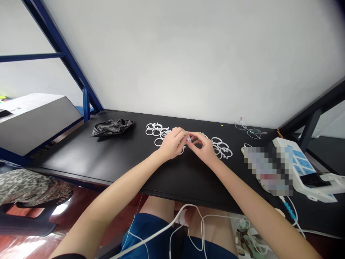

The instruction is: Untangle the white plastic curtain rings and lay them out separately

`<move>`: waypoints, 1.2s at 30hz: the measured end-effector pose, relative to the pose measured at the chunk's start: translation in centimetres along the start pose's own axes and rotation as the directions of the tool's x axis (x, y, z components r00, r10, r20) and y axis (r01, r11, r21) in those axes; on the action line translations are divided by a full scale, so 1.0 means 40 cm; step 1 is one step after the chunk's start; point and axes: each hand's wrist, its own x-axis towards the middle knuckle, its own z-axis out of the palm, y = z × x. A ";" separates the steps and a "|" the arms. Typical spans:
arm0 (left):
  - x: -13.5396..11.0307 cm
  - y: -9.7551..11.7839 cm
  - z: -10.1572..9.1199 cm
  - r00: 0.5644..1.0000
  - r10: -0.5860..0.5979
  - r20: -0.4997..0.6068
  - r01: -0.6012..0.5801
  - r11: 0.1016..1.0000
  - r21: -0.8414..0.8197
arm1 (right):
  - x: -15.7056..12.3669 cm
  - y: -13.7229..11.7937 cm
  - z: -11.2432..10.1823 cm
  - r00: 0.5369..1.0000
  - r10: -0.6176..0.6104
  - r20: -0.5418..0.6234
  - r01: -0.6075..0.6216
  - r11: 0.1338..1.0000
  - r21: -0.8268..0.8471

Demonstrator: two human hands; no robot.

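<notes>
Over the middle of the black table (134, 158), my left hand (174, 144) and my right hand (203, 147) meet at the fingertips. Both are closed on a small white plastic piece (189, 139), apparently one of the white rings, mostly hidden by the fingers. A curved white section shows just below my left hand. Several thin white rings with small knobs (157, 130) lie to the left of my left hand, partly covered by it. Another group of white rings (222, 147) lies beside my right hand.
A crumpled black plastic bag (113, 127) lies at left. Eyeglasses (250, 131) sit at the back right. Nearer are a blurred-out phone (265, 171) with a cable and a white power strip (299, 169). White cables (185, 207) hang over my lap. A wall stands behind the table.
</notes>
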 end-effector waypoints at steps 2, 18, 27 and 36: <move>0.000 0.001 0.001 1.000 -0.004 0.007 0.004 1.000 0.003 | -0.001 0.002 -0.002 1.000 0.002 0.008 -0.002 1.000 0.000; -0.005 -0.002 0.005 0.990 -0.007 0.143 0.013 0.999 -0.047 | -0.004 -0.010 0.000 0.987 -0.084 -0.140 0.080 0.996 -0.034; -0.011 -0.014 0.013 0.975 -0.051 0.218 0.082 0.988 -0.134 | -0.008 -0.013 -0.001 0.970 -0.229 -0.078 0.219 0.968 -0.120; -0.011 -0.009 0.014 0.968 -0.078 0.240 0.133 0.965 -0.225 | -0.008 -0.015 -0.002 0.965 -0.240 -0.107 0.221 0.961 -0.165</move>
